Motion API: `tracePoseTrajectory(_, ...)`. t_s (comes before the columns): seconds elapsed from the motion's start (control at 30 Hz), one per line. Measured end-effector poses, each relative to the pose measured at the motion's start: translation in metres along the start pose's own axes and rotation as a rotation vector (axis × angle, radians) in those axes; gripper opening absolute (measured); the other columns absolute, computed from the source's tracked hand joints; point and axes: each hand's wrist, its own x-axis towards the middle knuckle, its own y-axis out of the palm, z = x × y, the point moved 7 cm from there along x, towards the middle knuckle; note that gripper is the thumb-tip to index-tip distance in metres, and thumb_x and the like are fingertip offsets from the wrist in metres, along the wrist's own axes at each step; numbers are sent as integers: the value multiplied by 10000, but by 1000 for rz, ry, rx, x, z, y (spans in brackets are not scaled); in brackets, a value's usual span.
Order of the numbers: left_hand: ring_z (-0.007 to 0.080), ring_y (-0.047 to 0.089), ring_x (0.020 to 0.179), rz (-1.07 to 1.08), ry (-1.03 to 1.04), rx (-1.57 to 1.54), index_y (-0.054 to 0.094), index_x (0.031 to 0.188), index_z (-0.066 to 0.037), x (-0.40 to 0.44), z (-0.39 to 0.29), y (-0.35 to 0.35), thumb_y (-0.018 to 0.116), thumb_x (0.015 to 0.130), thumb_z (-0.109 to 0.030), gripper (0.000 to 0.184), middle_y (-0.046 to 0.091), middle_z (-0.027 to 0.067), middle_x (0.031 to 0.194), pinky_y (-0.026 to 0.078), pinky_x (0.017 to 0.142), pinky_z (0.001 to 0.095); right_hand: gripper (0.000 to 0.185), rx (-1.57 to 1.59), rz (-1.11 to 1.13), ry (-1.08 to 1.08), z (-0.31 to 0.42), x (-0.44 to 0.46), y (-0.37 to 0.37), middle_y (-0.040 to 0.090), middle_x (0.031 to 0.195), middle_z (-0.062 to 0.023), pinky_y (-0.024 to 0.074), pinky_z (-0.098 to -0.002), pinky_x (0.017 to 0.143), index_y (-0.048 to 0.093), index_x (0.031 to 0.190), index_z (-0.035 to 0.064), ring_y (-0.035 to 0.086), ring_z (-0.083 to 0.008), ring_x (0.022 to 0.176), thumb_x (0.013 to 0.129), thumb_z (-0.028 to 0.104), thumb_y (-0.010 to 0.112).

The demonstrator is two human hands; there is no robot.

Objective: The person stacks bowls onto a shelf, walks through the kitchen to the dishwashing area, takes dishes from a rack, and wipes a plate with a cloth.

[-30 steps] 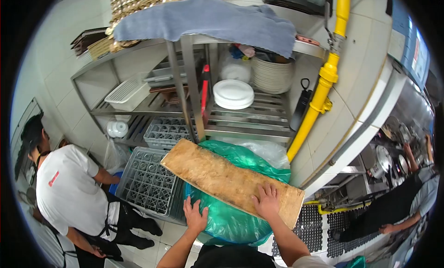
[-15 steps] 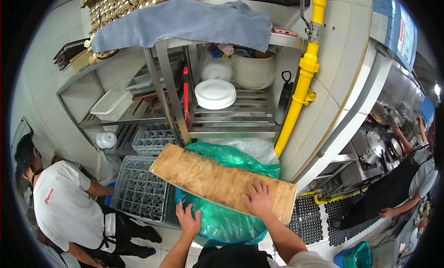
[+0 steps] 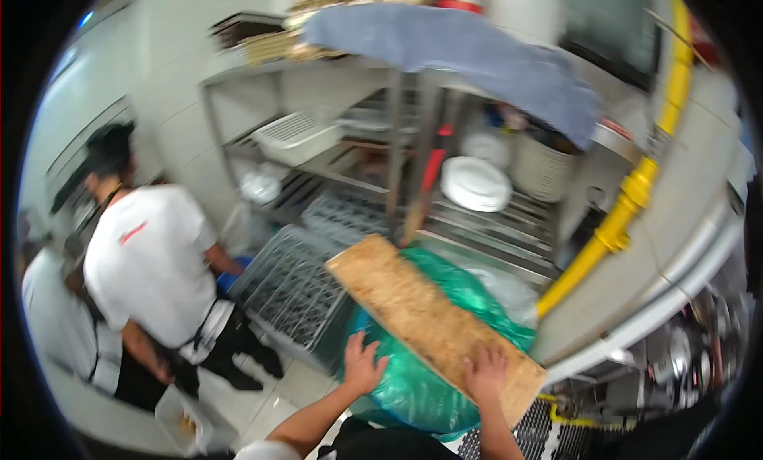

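A long wooden board (image 3: 433,317) lies slantwise across a bin lined with a green plastic bag (image 3: 421,392). My right hand (image 3: 486,371) rests flat on the board's near right part, fingers spread. At the bag's left side is my left hand (image 3: 365,363), its fingers apart and nothing in them; whether it touches the bag I cannot tell. Left of the bin stands a grey glass rack (image 3: 294,289) with glasses in its compartments. The view is blurred by motion.
Metal shelving behind the bin holds white plates (image 3: 475,183), a white basket (image 3: 296,138) and a blue-grey cloth (image 3: 453,39). A yellow pipe (image 3: 608,233) runs down at right. A person in a white shirt (image 3: 151,245) stands left, another person behind. A white bin (image 3: 187,420) is at lower left.
My view has swung left, so the shelves and board appear farther right and tilted. Both hands keep much the same places at the board and bag. A second person shows more at left.
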Motion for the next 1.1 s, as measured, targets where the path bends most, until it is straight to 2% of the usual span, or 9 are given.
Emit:
tracePoseTrajectory(0.07, 454, 254, 1302, 18, -31, -6, 550, 1193, -57, 0, 1, -1, 617, 821, -346, 476, 276, 274, 1415, 228, 1079, 502, 533, 21, 22, -54, 6, 1, 4, 421, 1354, -199, 231, -526, 1068, 521, 1249, 82, 322, -414, 1288, 813, 380, 590)
tracePoseTrajectory(0.13, 461, 218, 1316, 44, -85, 0, 506, 1244, -63, 0, 3, -3, 606, 833, -355, 514, 235, 273, 1432, 218, 1081, 511, 531, 2, 33, 27, 0, 3, 5, 405, 1373, -201, 235, -526, 1062, 512, 1264, 81, 326, -419, 1284, 819, 361, 585)
tracePoseTrajectory(0.23, 452, 146, 1347, 89, -119, -26, 434, 1319, -85, -1, 3, 0, 579, 857, -364, 559, 160, 250, 1464, 189, 1087, 526, 546, -15, 58, 28, 0, 4, 7, 396, 1382, -206, 241, -527, 1052, 496, 1285, 75, 331, -426, 1277, 822, 351, 585)
tracePoseTrajectory(0.67, 453, 156, 1347, 95, -147, -50, 440, 1315, -81, 0, 3, -3, 574, 863, -343, 539, 185, 249, 1458, 196, 1083, 531, 527, -85, 84, -12, -1, 3, 14, 384, 1394, -204, 252, -510, 1049, 490, 1296, 69, 334, -412, 1277, 866, 369, 538)
tracePoseTrajectory(0.87, 439, 150, 1356, 72, -127, -102, 457, 1288, -77, 0, 4, -6, 590, 852, -307, 511, 194, 227, 1460, 210, 1084, 522, 545, -113, 110, -72, 0, 4, 22, 362, 1408, -212, 254, -504, 1051, 435, 1344, 79, 328, -414, 1281, 890, 371, 515)
tracePoseTrajectory(0.93, 439, 148, 1356, 63, -165, -96, 451, 1293, -72, 0, 4, -9, 595, 849, -304, 521, 188, 228, 1462, 209, 1084, 525, 567, -104, 143, -21, 2, 7, 29, 356, 1408, -225, 251, -506, 1054, 413, 1361, 87, 322, -419, 1285, 889, 383, 517)
tracePoseTrajectory(1.1, 434, 132, 1362, 50, -218, -107, 397, 1334, -56, -5, 6, -10, 574, 864, -324, 569, 150, 237, 1471, 209, 1087, 522, 574, -34, 272, -291, 87, 22, 47, 353, 1404, -244, 251, -511, 1052, 416, 1361, 94, 319, -420, 1290, 889, 406, 511)
